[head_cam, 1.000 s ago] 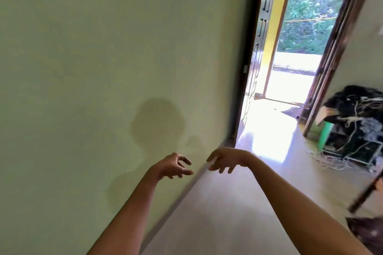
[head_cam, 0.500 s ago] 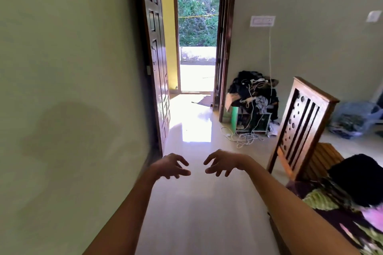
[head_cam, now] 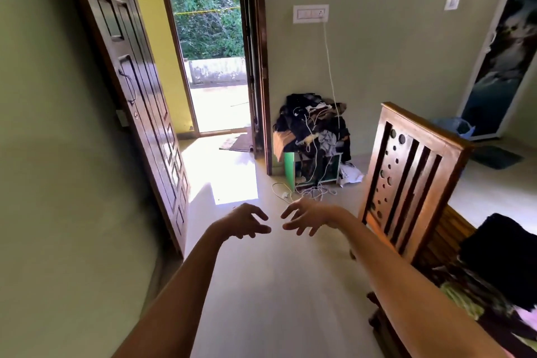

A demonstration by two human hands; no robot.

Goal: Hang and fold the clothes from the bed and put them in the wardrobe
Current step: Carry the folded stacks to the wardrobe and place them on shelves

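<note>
So the view has swung round to the right since a second ago: the green wall (head_cam: 58, 183) that filled nearly everything is now squeezed over to 9 o'clock, and the bed (head_cam: 444, 229) has come in at 4 o'clock. Both arms stayed stretched out in front the whole way. Left hand (head_cam: 244, 221) and right hand (head_cam: 308, 216) hover just beside each other, dead centre over the bare floor (head_cam: 261, 285). The grip on both is wide and loose, fingers spread and a bit curled, holding nothing at all. The clothes (head_cam: 499, 256) to sort are a dark bundle on a patterned cover at 4 o'clock, just behind the right forearm and not touched yet. The slatted wooden footboard (head_cam: 406, 189) stands at 3 o'clock. Further off, the brown door (head_cam: 136, 96) hangs open at 10 o'clock, and a separate heap (head_cam: 313, 128) of dark stuff and cables sits on a green stand at 1 o'clock. The sunlit doorway (head_cam: 209, 38) is at 12. Over at 2 o'clock is a tall printed panel that's probably the wardrobe (head_cam: 505, 46), well apart from the bed. My read: the job is barely started, and the turn just lines things up for a first grab.
</note>
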